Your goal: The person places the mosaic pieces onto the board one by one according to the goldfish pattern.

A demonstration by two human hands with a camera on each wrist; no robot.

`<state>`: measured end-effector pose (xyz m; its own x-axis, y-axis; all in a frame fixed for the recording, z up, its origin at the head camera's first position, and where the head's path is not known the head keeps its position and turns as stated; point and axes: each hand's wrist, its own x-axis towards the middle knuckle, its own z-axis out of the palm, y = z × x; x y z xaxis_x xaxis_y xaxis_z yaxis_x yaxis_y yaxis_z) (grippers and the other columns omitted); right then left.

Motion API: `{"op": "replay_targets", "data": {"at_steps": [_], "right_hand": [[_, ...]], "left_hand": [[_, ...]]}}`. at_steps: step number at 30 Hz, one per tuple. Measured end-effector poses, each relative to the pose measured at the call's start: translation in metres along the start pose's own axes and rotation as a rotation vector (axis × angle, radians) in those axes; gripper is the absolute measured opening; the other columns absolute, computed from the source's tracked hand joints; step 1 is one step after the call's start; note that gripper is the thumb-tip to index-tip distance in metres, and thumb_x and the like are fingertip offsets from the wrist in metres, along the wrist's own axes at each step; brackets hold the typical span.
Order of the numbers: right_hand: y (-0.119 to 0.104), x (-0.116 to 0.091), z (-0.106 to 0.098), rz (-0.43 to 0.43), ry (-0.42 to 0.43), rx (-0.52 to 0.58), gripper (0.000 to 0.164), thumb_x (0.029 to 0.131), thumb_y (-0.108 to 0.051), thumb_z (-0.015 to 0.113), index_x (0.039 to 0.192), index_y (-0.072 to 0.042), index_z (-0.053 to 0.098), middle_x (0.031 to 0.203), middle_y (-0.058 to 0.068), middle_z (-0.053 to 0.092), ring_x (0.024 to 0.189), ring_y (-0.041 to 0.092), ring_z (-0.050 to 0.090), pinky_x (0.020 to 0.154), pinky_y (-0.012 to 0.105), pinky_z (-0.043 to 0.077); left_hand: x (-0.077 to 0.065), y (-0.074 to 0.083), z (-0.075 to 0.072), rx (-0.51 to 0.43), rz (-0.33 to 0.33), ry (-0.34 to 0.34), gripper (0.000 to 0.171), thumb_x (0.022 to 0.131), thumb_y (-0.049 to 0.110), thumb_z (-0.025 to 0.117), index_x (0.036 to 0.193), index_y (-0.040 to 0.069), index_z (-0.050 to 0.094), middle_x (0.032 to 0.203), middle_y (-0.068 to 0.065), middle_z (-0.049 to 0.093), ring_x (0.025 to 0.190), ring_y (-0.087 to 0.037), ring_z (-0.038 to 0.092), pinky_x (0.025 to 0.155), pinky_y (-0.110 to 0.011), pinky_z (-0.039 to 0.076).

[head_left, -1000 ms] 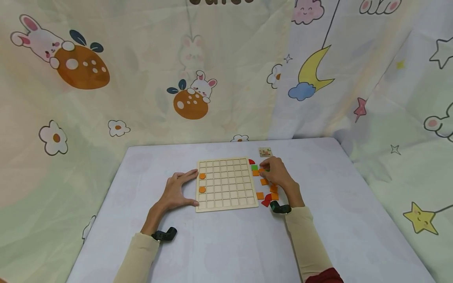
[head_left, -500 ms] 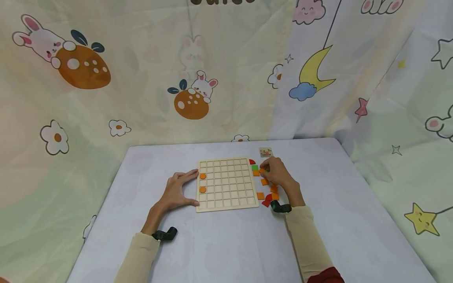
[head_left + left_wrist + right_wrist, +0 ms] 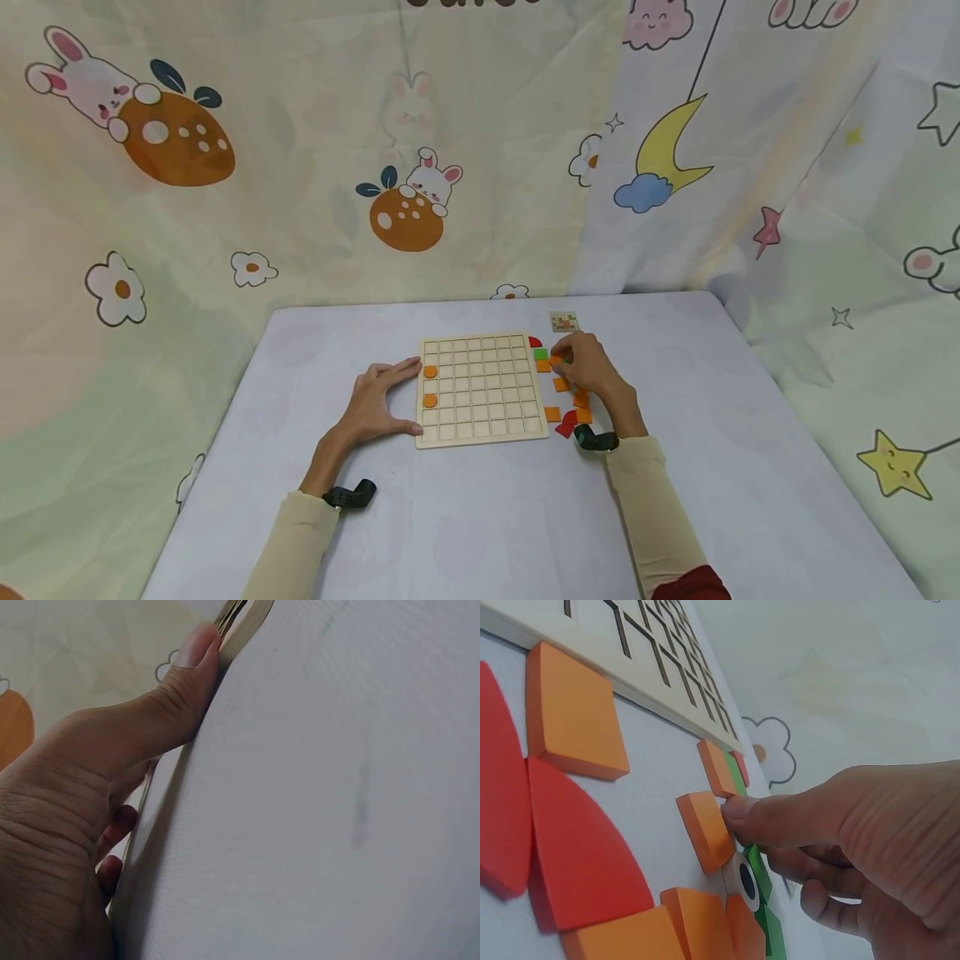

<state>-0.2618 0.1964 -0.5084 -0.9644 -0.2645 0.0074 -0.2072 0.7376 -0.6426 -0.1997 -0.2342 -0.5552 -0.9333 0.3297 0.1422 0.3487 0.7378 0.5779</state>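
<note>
A pale wooden grid board [image 3: 480,390] lies mid-table with two orange discs [image 3: 431,401] in its left column. My left hand [image 3: 371,406] spans the board's left edge, fingers straight, fingertips at the rim and thumb by the near corner. In the left wrist view the thumb [image 3: 193,664] presses the board's side. Right of the board, my right hand [image 3: 588,364] pinches an orange square tile [image 3: 706,832] among the loose pieces. The thumb tip [image 3: 739,808] meets the tile's edge; the index fingertip is hidden behind it in the right wrist view.
Around the right hand lie more orange squares [image 3: 577,712], red curved pieces [image 3: 581,847], green pieces [image 3: 759,874] and a white ring-shaped piece [image 3: 732,874]. A small patterned card [image 3: 564,322] lies beyond that hand. A printed cloth hangs behind the table.
</note>
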Motion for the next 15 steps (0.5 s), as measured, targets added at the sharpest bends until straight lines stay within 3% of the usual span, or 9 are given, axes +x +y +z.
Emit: {"op": "replay_targets", "data": {"at_steps": [9, 15], "right_hand": [[0.0005, -0.0020, 0.0000, -0.069, 0.039, 0.026, 0.021, 0.098, -0.007, 0.081, 0.115, 0.005, 0.080, 0.102, 0.017, 0.078, 0.089, 0.026, 0.066, 0.083, 0.041, 0.057], [0.0003, -0.0033, 0.0002, -0.070, 0.049, 0.034, 0.021, 0.098, -0.011, 0.083, 0.114, 0.002, 0.080, 0.103, 0.014, 0.077, 0.093, 0.028, 0.067, 0.090, 0.045, 0.057]], "left_hand": [[0.0001, 0.0005, -0.0002, -0.001, 0.000, 0.003, 0.121, 0.059, 0.058, 0.104, 0.164, 0.025, 0.053, 0.174, 0.006, 0.046, 0.139, -0.032, 0.046, 0.114, -0.060, 0.031], [0.0003, -0.0012, 0.0004, -0.003, -0.004, 0.004, 0.121, 0.059, 0.057, 0.104, 0.164, 0.026, 0.052, 0.174, 0.006, 0.046, 0.140, -0.031, 0.046, 0.114, -0.059, 0.030]]}}
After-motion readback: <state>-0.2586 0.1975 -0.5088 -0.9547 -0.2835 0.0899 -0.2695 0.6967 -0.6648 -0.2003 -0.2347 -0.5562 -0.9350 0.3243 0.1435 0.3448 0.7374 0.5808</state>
